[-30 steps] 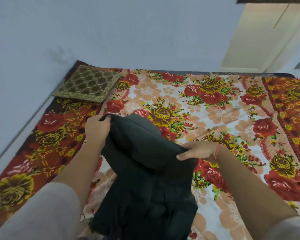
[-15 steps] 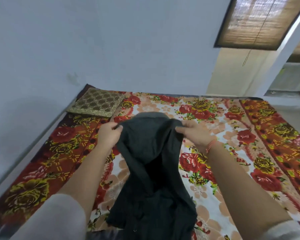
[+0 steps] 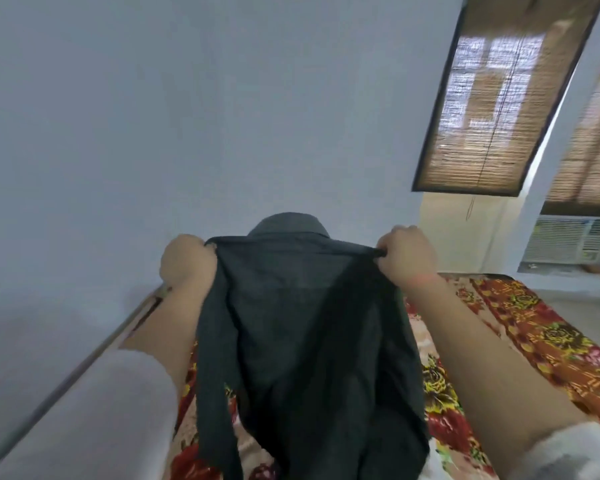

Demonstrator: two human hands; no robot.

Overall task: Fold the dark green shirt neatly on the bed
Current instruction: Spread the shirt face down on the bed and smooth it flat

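The dark green shirt (image 3: 305, 323) hung collar-up in the air above the bed (image 3: 534, 341). My left hand (image 3: 184, 261) and right hand (image 3: 406, 252) each had fingers curled tight round a shoulder. I judged this the spreading-out step; next it needed laying flat, unwrinkled.

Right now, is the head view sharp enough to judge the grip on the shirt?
Head view: motion-soft, yet left hand and right hand plainly grip the dark green shirt; flat light, no glare; wide-angle tilts the window blind.
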